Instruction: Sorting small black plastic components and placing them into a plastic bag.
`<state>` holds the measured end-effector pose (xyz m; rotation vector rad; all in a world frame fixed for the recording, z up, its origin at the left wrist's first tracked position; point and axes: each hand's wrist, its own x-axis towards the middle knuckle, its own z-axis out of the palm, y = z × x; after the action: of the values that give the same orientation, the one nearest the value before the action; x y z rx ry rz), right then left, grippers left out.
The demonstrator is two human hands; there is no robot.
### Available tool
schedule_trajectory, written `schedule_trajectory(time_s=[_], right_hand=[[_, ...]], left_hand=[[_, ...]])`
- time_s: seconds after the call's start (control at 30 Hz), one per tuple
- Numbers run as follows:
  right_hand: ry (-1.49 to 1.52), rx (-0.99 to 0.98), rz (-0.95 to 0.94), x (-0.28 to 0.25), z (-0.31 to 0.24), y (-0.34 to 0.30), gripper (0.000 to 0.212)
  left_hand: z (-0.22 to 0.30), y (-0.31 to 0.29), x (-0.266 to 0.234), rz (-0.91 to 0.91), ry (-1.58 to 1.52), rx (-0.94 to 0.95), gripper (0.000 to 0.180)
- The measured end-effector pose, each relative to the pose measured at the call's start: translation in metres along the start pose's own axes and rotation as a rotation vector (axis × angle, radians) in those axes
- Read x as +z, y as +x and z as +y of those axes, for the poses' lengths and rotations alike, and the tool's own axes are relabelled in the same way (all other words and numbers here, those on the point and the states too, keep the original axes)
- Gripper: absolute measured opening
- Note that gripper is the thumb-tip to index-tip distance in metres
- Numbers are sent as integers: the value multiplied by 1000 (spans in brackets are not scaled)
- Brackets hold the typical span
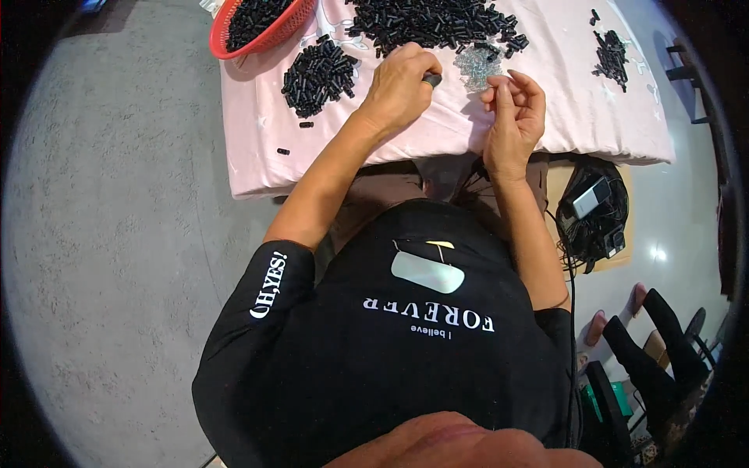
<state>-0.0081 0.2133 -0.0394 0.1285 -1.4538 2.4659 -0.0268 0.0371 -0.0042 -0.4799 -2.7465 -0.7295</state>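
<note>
Over the pink cloth, my left hand (pixel 402 86) is closed around a small black cylindrical piece (pixel 432 79), one end of which shows between thumb and forefinger. To its right, my right hand (pixel 515 121) has thumb and forefinger pinched together; whatever they hold is too small to make out. Just beyond those fingertips lies a pile of small silvery, shiny parts (pixel 474 69). Farther back spreads a large heap of black cylindrical pieces (pixel 425 23). Left of my left hand is a smaller heap of similar black pieces (pixel 318 76).
A red plastic basket (pixel 265 40) with black pieces stands at the far left of the cloth-covered table (pixel 250 156). Thin black pieces (pixel 612 58) lie at the right. Below the table's right side are black cables (pixel 597 210). Another person's legs (pixel 644 343) show at lower right.
</note>
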Motion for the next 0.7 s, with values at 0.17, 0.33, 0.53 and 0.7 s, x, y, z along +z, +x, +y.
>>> schedule_trajectory(time_s=[0.17,0.33,0.53,0.7], right_hand=[[-11,-44,37,0,1,0,28],[-37,-58,32,-1,2,1,31],[-52,-37,33,1,0,1,30],[-1,-17,1,-1,2,1,31]], left_hand=[[5,9,4,0,-70,40,20],[12,15,4,0,-164,32,24],[16,16,11,-75,-58,91,24],[15,15,9,-42,-70,67,22]])
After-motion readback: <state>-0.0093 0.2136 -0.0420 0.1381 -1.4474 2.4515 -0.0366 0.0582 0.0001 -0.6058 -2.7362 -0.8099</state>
